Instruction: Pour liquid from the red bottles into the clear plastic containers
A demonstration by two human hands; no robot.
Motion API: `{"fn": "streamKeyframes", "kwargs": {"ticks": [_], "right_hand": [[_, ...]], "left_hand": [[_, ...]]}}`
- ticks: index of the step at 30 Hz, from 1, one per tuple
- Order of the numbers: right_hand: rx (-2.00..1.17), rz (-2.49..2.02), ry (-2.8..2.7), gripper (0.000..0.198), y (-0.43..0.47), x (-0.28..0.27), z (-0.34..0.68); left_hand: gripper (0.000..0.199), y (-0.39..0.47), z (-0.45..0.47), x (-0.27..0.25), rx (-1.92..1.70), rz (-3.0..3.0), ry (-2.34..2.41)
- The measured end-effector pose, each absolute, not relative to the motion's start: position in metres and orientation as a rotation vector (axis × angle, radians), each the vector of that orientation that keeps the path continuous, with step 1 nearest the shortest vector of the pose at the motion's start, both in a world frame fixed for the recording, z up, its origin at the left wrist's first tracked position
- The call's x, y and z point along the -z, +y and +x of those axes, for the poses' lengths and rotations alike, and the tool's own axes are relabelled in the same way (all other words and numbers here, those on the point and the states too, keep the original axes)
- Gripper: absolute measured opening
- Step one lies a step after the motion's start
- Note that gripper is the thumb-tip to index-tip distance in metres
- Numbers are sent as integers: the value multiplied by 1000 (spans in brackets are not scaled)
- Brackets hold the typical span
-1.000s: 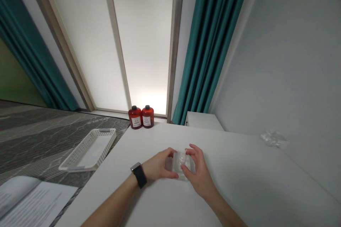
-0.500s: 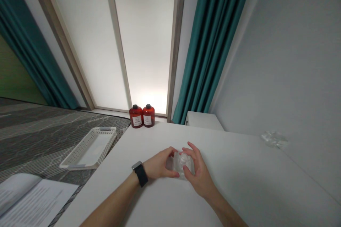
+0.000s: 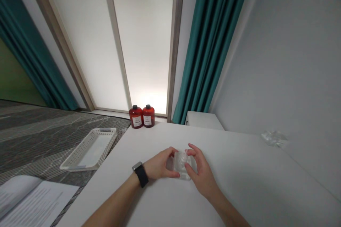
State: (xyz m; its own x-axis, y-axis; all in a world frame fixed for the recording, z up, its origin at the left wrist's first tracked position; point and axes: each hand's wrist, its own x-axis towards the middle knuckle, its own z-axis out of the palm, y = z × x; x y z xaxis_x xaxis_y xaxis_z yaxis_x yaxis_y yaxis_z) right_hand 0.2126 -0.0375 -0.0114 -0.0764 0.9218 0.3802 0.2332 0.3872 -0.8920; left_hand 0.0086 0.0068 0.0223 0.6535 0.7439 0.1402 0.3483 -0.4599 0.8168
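Near edge: two bare forearms come in over the white table point(image 3: 239, 191), dark-strapped watch point(image 3: 140, 175) on the left wrist; open booklet point(image 3: 50, 198) with printed text lies off to the left, past the table edge. Left hand point(image 3: 161, 166) is clamped on the left side of a clear bottle point(image 3: 181, 174), thumb on the near side, fingers on the far side. Right hand point(image 3: 201, 175) is curled about the bottle's right side and top, thumb and fingertips spread around the knob-like top point(image 3: 183, 157), one finger raised; can't tell if it's actually pinching. Bottle sits mid-table between the hands: colourless, see-through, squarish body, rounded top facing up toward the camera, pale glints on the shoulders, table white showing through. Can't tell if there's liquid inside. Beyond, left: white perforated basket point(image 3: 109, 147) on the grey patterned surface. Right: crumpled clear plastic point(image 3: 274, 138) by the wall. Far table corner: two red bottles point(image 3: 142, 117), side by side, upright, black caps, white labels. Behind: low white cabinet point(image 3: 204, 121), teal curtain point(image 3: 213, 42), frosted panels point(image 3: 144, 49) showing a round bright light.
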Motion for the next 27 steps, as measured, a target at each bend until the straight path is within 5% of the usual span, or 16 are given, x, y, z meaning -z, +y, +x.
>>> {"fn": "streamKeyframes", "kwargs": {"ticks": [7,27], "right_hand": [[-959,-999,-1553,66,-35,11,214],[-959,-987,-1570,64,-31,11,212]], "left_hand": [[67,9,4,-20,-683,2058,807],[56,13,-2,-25,-721,2086,794]]}}
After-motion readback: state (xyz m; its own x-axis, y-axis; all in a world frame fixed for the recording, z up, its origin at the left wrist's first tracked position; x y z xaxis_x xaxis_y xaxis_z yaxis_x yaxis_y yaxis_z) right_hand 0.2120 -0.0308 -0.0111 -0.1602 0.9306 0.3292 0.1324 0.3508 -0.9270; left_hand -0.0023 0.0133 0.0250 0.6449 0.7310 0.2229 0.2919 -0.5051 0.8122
